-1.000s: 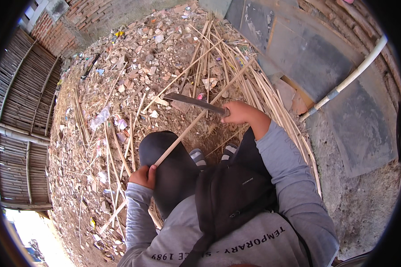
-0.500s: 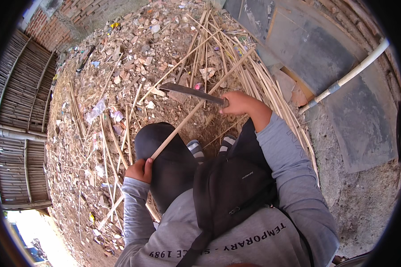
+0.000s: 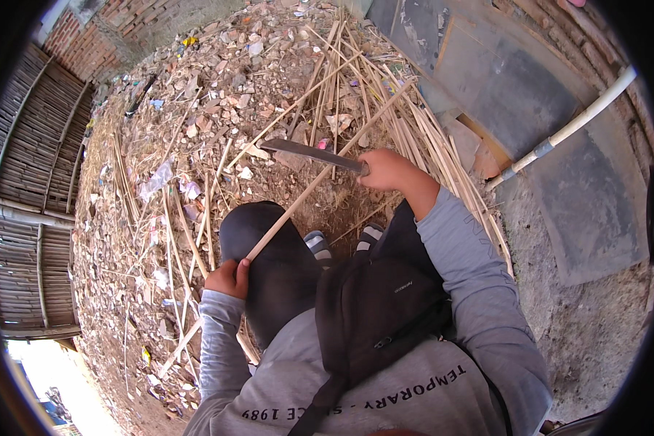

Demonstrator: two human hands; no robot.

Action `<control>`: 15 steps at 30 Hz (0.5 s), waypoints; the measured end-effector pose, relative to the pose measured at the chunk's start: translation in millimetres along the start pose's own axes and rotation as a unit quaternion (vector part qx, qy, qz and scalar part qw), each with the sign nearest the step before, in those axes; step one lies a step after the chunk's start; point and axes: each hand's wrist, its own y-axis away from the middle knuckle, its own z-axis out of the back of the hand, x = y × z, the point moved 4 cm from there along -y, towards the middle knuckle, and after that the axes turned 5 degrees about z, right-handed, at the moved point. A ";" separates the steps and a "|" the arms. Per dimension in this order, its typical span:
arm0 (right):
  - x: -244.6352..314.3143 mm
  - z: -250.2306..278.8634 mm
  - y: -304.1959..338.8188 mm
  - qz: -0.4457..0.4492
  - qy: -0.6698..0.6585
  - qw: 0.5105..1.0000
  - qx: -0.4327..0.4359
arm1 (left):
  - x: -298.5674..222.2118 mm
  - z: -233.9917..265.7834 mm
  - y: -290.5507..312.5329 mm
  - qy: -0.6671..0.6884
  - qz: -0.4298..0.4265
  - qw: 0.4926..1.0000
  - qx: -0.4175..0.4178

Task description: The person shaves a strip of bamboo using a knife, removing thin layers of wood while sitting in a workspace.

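My left hand (image 3: 227,278), beside my left knee, is closed around a long pale bamboo strip (image 3: 292,211). The strip slants away from me over my left thigh, up and to the right. In my right hand (image 3: 391,174) is the handle of a machete, gripped in front of my right knee. Its dark machete blade (image 3: 309,151) points left and crosses the strip near the strip's middle; whether the two touch I cannot tell. My fingers cover most of the handle.
Many bamboo strips (image 3: 432,142) lie heaped ahead and to the right, with more strips (image 3: 173,254) on the left. Rubble and litter cover the ground (image 3: 218,94). Dark sheets (image 3: 509,80) and a pale pole (image 3: 570,127) are at right; a bamboo-slat wall (image 3: 33,145) stands left.
My right hand and the machete have shifted very slightly, the blade tipping a little. My left hand keeps its hold on the bamboo strip in the same place.
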 end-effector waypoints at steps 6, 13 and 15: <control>10.5 7.4 -3.3 -0.039 -0.008 0.999 0.023 | -2.4 3.7 1.8 -0.013 0.002 1.000 0.017; 30.9 8.7 4.6 -0.018 0.041 0.998 0.039 | -0.3 8.5 3.9 -0.002 0.017 0.999 0.027; 21.0 2.6 0.0 -0.021 0.024 0.996 0.084 | 1.2 5.1 1.0 -0.014 0.008 1.000 0.027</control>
